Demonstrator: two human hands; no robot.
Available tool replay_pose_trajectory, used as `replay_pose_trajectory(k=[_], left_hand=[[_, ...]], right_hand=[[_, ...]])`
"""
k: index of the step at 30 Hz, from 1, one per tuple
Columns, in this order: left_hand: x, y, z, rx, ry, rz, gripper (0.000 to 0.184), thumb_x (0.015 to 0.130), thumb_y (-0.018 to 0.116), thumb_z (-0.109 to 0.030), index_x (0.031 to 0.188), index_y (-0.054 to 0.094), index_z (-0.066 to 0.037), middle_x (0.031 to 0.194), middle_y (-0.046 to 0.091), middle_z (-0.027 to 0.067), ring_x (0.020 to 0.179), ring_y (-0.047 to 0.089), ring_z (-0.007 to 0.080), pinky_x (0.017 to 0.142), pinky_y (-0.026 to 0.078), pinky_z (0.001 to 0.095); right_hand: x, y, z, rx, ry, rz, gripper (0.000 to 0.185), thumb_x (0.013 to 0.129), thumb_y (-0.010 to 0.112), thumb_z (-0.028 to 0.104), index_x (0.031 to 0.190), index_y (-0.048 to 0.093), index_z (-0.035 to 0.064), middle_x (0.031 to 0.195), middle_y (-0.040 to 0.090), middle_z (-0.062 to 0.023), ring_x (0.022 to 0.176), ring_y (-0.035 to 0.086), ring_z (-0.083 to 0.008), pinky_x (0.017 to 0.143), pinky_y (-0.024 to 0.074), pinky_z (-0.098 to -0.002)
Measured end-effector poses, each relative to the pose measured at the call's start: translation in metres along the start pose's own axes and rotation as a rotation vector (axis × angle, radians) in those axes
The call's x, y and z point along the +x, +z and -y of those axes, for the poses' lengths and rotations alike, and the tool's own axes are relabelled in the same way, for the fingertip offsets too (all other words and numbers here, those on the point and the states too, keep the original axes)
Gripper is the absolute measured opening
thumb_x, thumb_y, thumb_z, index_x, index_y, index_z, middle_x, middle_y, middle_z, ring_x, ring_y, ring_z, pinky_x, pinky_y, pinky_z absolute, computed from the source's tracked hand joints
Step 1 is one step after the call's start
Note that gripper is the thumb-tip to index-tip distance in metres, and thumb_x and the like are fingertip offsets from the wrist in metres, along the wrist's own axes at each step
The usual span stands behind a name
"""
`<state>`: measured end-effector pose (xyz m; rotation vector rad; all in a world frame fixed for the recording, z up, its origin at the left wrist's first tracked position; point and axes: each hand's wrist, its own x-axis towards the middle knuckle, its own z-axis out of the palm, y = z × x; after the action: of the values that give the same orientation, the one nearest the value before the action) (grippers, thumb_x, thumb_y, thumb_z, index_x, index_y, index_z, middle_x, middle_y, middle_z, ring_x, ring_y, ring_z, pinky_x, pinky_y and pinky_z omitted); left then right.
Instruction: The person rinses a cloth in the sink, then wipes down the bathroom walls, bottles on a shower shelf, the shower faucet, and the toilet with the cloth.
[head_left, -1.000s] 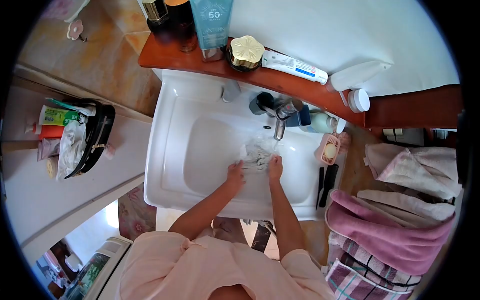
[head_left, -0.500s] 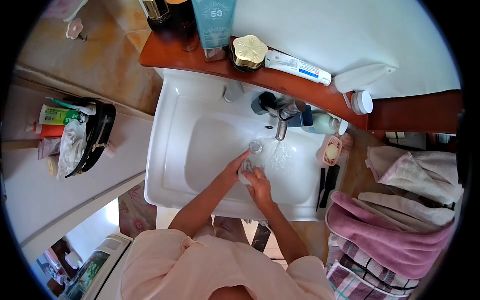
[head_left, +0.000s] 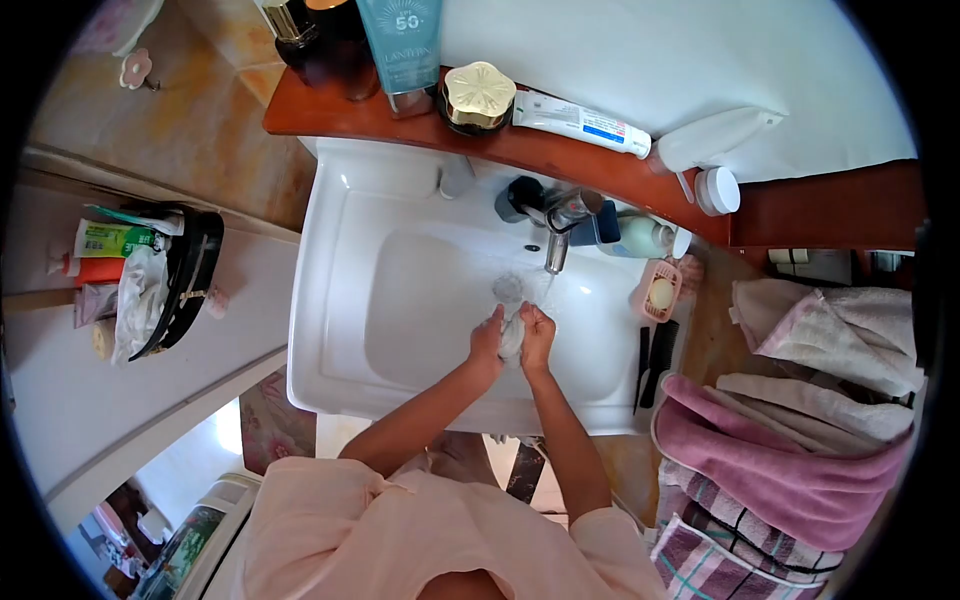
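Several tubes (head_left: 113,240) stand in a black holder (head_left: 190,295) at the left, against the pale wall. Right of it, the white sink (head_left: 332,290) spreads wide and smooth, a reddish wooden shelf (head_left: 560,160) running along its far side. Near the basin's middle, the person's left hand (head_left: 487,342) is curled closed, pressing the left side of a small bunched white cloth (head_left: 511,338). The cloth lies between the two hands, above the basin, just on the near side of the round drain (head_left: 508,288). The right hand (head_left: 538,338) is folded in a fist-like grip at the cloth's right side; some fingertips are hidden. The step in hand seems to be squeezing or rubbing the wet cloth, best done with the bundle low, so drips land in the basin, and with both palms pressing evenly, the folds turned over to reach the inner layers. Water falls from the tap (head_left: 557,250) just beyond the right hand, near enough for a short rinse. Farther right sit a pink soap dish (head_left: 652,305), a black comb (head_left: 658,362) on the sink's edge, and a hanging pink towel (head_left: 785,460).
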<state>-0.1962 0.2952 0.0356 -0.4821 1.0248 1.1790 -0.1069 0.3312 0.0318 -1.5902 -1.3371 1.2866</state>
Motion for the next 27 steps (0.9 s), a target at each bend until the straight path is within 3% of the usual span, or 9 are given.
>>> replay_pose_trajectory(k=[5, 6, 9, 13, 15, 17, 20, 23, 27], left_hand=[[0.045, -0.036, 0.012, 0.114, -0.029, -0.107, 0.052, 0.088, 0.062, -0.049, 0.124, 0.048, -0.014, 0.123, 0.05, 0.009, 0.114, 0.047, 0.024, 0.085, 0.046, 0.051], [0.052, -0.044, 0.012, 0.128, -0.049, -0.125, 0.056, 0.086, 0.063, -0.05, 0.128, 0.044, -0.018, 0.129, 0.045, 0.009, 0.118, 0.043, 0.028, 0.086, 0.044, 0.0552], [0.061, -0.054, 0.012, 0.173, -0.096, -0.15, 0.068, 0.084, 0.065, -0.051, 0.137, 0.032, -0.026, 0.142, 0.032, 0.0095, 0.124, 0.035, 0.0391, 0.09, 0.039, 0.0643], [0.049, -0.052, 0.007, 0.199, -0.113, -0.108, 0.079, 0.082, 0.067, -0.05, 0.143, 0.022, -0.03, 0.149, 0.023, 0.0111, 0.125, 0.033, 0.0456, 0.091, 0.037, 0.0661], [0.041, -0.048, -0.001, 0.209, -0.113, -0.081, 0.083, 0.081, 0.068, -0.05, 0.145, 0.02, -0.03, 0.15, 0.02, 0.0125, 0.127, 0.031, 0.0453, 0.091, 0.038, 0.0658], [0.037, -0.042, -0.002, 0.244, -0.136, -0.044, 0.087, 0.081, 0.069, -0.049, 0.146, 0.017, -0.027, 0.151, 0.017, 0.0143, 0.128, 0.029, 0.0443, 0.09, 0.039, 0.065], [0.06, -0.053, 0.01, 0.025, -0.141, 0.168, 0.061, 0.086, 0.065, -0.045, 0.137, 0.041, -0.022, 0.131, 0.05, 0.0111, 0.114, 0.051, 0.0341, 0.091, 0.047, 0.0491], [0.035, -0.03, -0.023, -0.098, -0.326, 0.456, 0.041, 0.089, 0.062, -0.04, 0.122, 0.055, -0.016, 0.112, 0.062, 0.0109, 0.098, 0.06, 0.0266, 0.083, 0.051, 0.0414], [-0.013, 0.005, -0.047, 0.019, -0.264, 0.448, 0.034, 0.09, 0.062, -0.036, 0.111, 0.059, -0.009, 0.096, 0.064, 0.0101, 0.085, 0.063, 0.0243, 0.078, 0.052, 0.0413]], right_hand=[[0.047, -0.041, -0.09, -0.313, -0.067, -0.149, 0.021, 0.095, 0.051, 0.013, 0.096, 0.064, -0.0036, 0.088, 0.067, -0.0156, 0.08, 0.062, -0.025, 0.079, 0.0475, -0.0322], [0.061, -0.056, -0.105, -0.345, 0.143, -0.028, 0.03, 0.092, 0.057, 0.019, 0.113, 0.06, -0.0016, 0.11, 0.063, -0.0213, 0.101, 0.06, -0.0317, 0.089, 0.0455, -0.0362], [0.044, -0.035, -0.112, -0.612, -0.326, -0.238, 0.029, 0.088, 0.062, 0.023, 0.105, 0.057, 0.0002, 0.088, 0.055, -0.0142, 0.086, 0.056, -0.0295, 0.079, 0.0444, -0.0385], [0.016, -0.034, -0.071, -0.876, -0.375, 0.433, 0.049, 0.075, 0.069, 0.007, 0.12, 0.05, -0.0012, 0.116, 0.052, -0.0239, 0.107, 0.052, -0.0418, 0.092, 0.0432, -0.0441], [0.027, -0.039, -0.102, -0.74, -0.347, -0.015, 0.055, 0.071, 0.067, -0.002, 0.122, 0.049, 0.0001, 0.118, 0.052, -0.0233, 0.107, 0.052, -0.0418, 0.092, 0.043, -0.0448], [0.015, -0.029, -0.062, -0.562, -0.234, 0.018, 0.055, 0.07, 0.064, -0.008, 0.122, 0.051, 0.0048, 0.112, 0.054, -0.0197, 0.1, 0.054, -0.0389, 0.085, 0.0461, -0.0411], [-0.021, -0.009, -0.005, -0.363, -0.285, 0.218, 0.05, 0.066, 0.066, -0.009, 0.113, 0.058, 0.0079, 0.1, 0.055, -0.0166, 0.089, 0.056, -0.0352, 0.074, 0.048, -0.0404], [-0.05, -0.009, 0.056, -0.526, -0.516, 0.329, 0.04, 0.065, 0.071, -0.006, 0.102, 0.061, 0.0063, 0.092, 0.054, -0.014, 0.082, 0.057, -0.0333, 0.068, 0.0477, -0.0392], [-0.062, -0.011, 0.089, -0.437, -0.594, 0.344, 0.022, 0.067, 0.076, 0.005, 0.084, 0.062, 0.0039, 0.081, 0.055, -0.0112, 0.073, 0.058, -0.0323, 0.063, 0.0467, -0.0384]])
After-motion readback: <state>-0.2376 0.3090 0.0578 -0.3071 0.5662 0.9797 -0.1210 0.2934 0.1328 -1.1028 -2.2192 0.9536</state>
